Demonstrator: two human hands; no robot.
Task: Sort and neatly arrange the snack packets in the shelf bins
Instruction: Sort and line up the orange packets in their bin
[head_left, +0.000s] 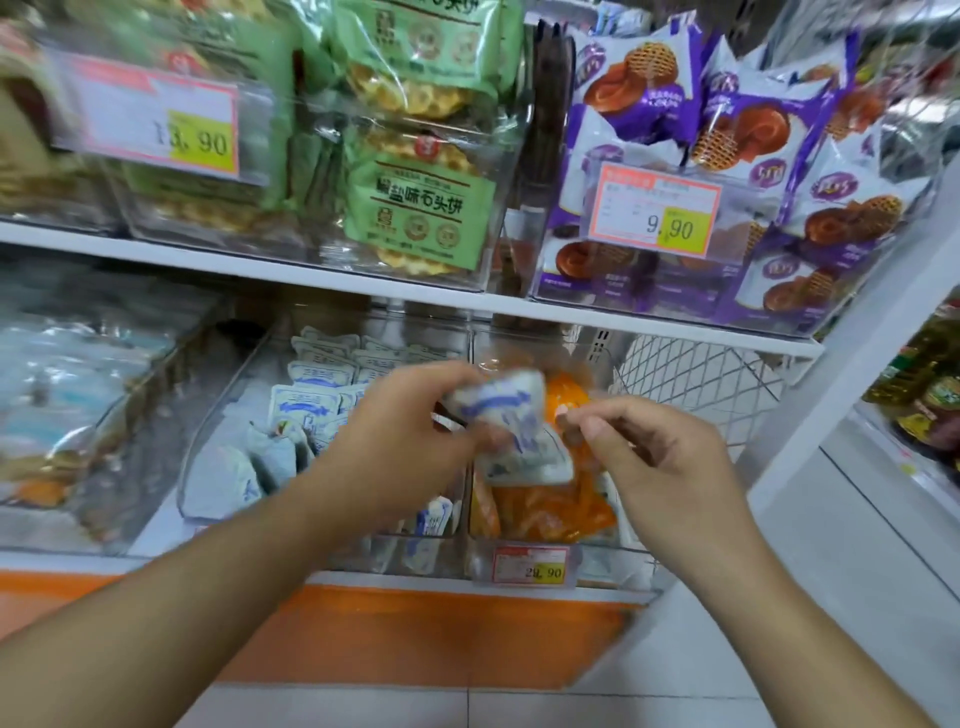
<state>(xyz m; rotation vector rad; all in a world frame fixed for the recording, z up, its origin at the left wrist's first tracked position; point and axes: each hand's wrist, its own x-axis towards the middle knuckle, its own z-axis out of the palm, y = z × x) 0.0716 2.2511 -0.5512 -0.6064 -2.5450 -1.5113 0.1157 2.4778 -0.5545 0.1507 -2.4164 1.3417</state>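
— Over the orange-packet bin (613, 561), why does the left hand (410, 431) pinch those white-and-blue packets (511, 415)?

— Likely misplaced; the matching bin (218, 447) sits beside it.

— Right hand (649, 447)?

— Fingers curled, thumb and forefinger together; the blur hides any contact.

— Orientation?

— Top packet's long axis runs left-right, slightly tilted.

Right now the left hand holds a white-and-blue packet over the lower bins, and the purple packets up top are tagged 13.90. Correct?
Not quite. In the head view the purple packets carry the 9.90 tag; the 13.90 tag fronts the green packets. The left hand does hold the white-and-blue packet over the lower bins.
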